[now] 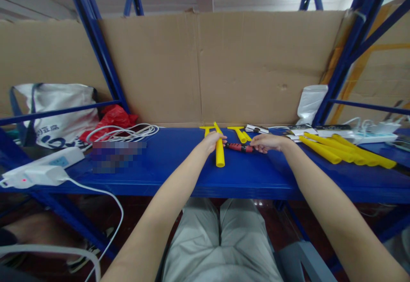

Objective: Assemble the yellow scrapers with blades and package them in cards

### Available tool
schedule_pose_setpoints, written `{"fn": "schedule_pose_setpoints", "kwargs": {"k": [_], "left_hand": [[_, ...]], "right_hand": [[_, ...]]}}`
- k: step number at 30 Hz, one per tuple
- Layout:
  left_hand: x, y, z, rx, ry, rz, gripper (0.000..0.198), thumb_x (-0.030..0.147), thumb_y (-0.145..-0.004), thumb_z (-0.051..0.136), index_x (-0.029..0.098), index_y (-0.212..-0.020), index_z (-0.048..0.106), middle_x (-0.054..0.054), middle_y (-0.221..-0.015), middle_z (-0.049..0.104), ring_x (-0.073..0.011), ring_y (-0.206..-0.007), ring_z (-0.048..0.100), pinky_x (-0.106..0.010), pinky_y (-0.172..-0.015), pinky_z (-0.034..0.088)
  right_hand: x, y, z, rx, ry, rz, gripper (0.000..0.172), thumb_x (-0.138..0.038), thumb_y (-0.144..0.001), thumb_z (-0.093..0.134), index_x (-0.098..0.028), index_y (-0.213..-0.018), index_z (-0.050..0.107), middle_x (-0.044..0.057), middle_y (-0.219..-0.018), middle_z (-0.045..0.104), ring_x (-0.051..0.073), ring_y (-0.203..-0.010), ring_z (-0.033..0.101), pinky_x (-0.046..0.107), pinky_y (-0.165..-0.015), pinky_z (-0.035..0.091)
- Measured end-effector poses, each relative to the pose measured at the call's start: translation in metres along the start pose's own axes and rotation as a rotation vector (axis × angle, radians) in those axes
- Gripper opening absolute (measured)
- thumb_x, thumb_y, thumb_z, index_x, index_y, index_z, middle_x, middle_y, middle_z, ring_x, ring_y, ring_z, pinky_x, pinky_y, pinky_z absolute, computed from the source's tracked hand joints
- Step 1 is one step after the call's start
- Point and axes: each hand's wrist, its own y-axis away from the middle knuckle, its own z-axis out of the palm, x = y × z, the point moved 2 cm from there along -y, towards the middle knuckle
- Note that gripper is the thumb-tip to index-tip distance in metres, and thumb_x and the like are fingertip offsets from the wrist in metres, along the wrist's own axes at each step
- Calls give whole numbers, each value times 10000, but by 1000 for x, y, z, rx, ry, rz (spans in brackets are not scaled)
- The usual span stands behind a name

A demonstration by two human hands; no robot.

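While creased brown cardboard [243, 68] walls off the far side, a smooth blue bench [173, 162] runs left to right before it. At left slumps a pale cloth tote bag [68, 104] whose dark print includes 豆腐; the bolder lettering below is not readable. Tapered yellow plastic tubes [322, 150] lie side by side at right. Mid-bench, the left hand [210, 142] has its fingers closed round a single yellow tube [220, 156], rounded and wider at the near end. Just right of that, the right hand [265, 142] pinches a slim red-and-black rod [239, 147] in its fingers.
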Motion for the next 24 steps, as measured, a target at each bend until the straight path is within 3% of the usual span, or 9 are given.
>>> {"fn": "schedule_pose_setpoints", "kwargs": {"k": [5,9,12,14,18,24], "left_hand": [[-3,0,-1,50,-229,185,573,-62,-699,537,179,-1219,543,-55,-899,660,-123,-641,617,-227,-600,486],[-4,0,-1,66,-494,426,524,-93,-596,583,192,-1021,697,-64,-1059,678,-213,-1009,613,-274,-862,464],[-4,1,1,45,-634,506,485,-108,-581,577,186,-936,727,-66,-1086,678,-241,-1133,552,-320,-1000,378],[-4,1,3,22,-668,529,479,-108,-583,575,199,-917,731,-54,-1084,680,-246,-1154,537,-340,-1034,348],[-5,1,5,-10,-672,554,483,-106,-581,580,224,-900,729,-30,-1073,682,-249,-1166,523,-360,-1047,335],[-2,6,7,3,-720,606,464,-96,-615,577,198,-944,720,-62,-1101,668,-248,-1154,532,-345,-1036,344]], "right_hand": [[0,-1,-4,82,109,-38,164,-239,-671,709,-164,-618,572,-5,-514,541,77,-385,460,173,-342,312],[9,-11,-20,380,435,12,165,-93,-676,624,-170,-544,562,12,-479,537,127,-439,523,221,-433,391],[14,-15,-35,579,734,22,152,-45,-691,546,-161,-700,643,94,-738,662,215,-784,637,290,-703,480],[18,-16,-43,640,865,51,273,-60,-725,496,-145,-917,670,148,-1009,657,270,-1024,585,355,-859,450],[26,-12,-48,658,945,154,483,-121,-775,434,-187,-1236,564,147,-1329,487,330,-1238,420,491,-966,376],[35,-16,-42,595,948,233,520,-270,-849,406,-202,-1363,449,117,-1490,290,348,-1341,266,571,-1031,282]]}}
